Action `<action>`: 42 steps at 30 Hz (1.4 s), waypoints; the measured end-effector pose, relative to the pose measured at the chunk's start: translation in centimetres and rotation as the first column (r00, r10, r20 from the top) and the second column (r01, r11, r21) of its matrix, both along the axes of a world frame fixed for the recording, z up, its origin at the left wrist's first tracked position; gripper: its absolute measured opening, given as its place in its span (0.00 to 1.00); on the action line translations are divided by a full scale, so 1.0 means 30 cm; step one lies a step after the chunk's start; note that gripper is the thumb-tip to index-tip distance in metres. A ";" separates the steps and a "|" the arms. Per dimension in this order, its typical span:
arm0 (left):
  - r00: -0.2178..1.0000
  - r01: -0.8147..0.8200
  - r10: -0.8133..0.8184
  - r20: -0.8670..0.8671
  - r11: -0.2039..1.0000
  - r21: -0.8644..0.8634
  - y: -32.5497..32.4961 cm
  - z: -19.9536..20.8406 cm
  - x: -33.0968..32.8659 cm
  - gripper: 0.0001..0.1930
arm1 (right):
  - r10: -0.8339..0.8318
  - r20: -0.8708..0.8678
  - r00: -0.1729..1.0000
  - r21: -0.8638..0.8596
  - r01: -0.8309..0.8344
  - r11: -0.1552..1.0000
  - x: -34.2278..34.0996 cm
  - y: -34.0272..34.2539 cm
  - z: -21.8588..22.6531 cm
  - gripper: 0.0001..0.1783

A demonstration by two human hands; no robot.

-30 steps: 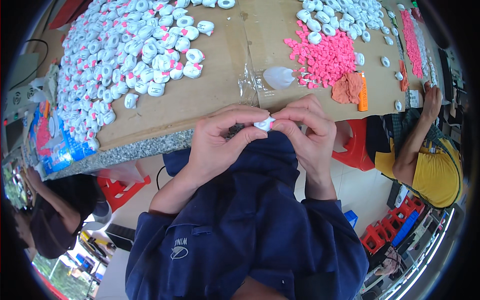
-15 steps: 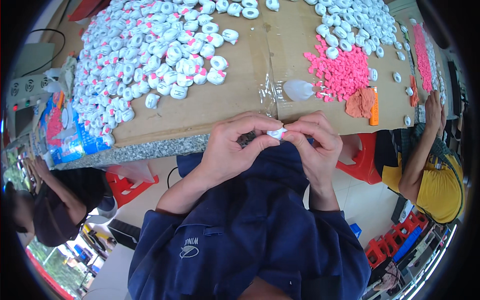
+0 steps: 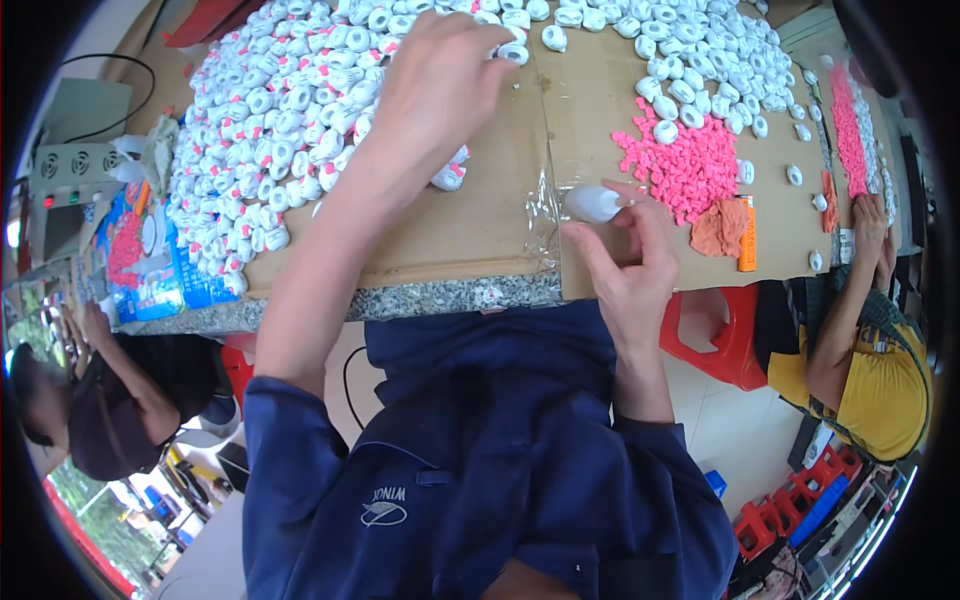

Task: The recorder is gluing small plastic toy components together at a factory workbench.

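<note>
My left hand (image 3: pixel 440 85) reaches over the far part of the table, its thumb and forefinger parted around a small rounded white plastic piece (image 3: pixel 514 53). Whether they touch it, I cannot tell. At the front right, my right hand (image 3: pixel 637 245) is open beside a translucent white squeeze bottle (image 3: pixel 592 204) lying on its side. The fingertips are at the bottle's narrow tip, while the thumb stays apart from it. A small white piece (image 3: pixel 490 296) sits on the granite table edge. Bright pink small parts (image 3: pixel 690 170) lie heaped beyond the right hand.
White pieces with pink parts (image 3: pixel 300 110) cover the left of the cardboard (image 3: pixel 470 230); plain white ones (image 3: pixel 700 60) spread at the far right. An orange cloth (image 3: pixel 718 228) and an orange lighter-like stick (image 3: pixel 748 235) lie right. Co-workers sit on both sides, by red stools (image 3: pixel 735 340).
Both hands have parted from the small white piece they held together. The left has moved far forward to the white pieces; the right has moved to the squeeze bottle.
</note>
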State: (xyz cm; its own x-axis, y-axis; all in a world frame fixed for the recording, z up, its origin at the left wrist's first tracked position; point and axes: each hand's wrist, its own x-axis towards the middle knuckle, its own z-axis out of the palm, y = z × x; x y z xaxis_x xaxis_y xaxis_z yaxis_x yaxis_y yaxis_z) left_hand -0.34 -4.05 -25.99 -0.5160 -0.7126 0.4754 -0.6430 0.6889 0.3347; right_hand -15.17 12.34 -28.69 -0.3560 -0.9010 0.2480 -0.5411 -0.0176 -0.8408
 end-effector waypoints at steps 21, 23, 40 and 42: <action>0.317 0.795 0.630 -0.709 0.231 0.561 0.424 -0.106 0.087 0.13 | 0.181 0.394 0.901 -0.146 -0.132 0.980 -0.063 0.136 0.045 0.21; 0.319 0.789 0.625 -0.713 0.241 0.565 0.424 -0.111 0.087 0.14 | 0.175 0.427 0.887 -0.122 -0.135 0.983 -0.045 0.132 0.045 0.20; 0.340 0.781 0.619 -0.708 0.233 0.579 0.420 -0.128 0.088 0.13 | 0.113 0.349 0.930 -0.013 -0.116 0.993 -0.019 0.119 0.050 0.19; 0.330 0.788 0.626 -0.706 0.230 0.572 0.418 -0.127 0.090 0.13 | 0.113 0.341 0.933 -0.033 -0.108 0.994 -0.019 0.118 0.047 0.19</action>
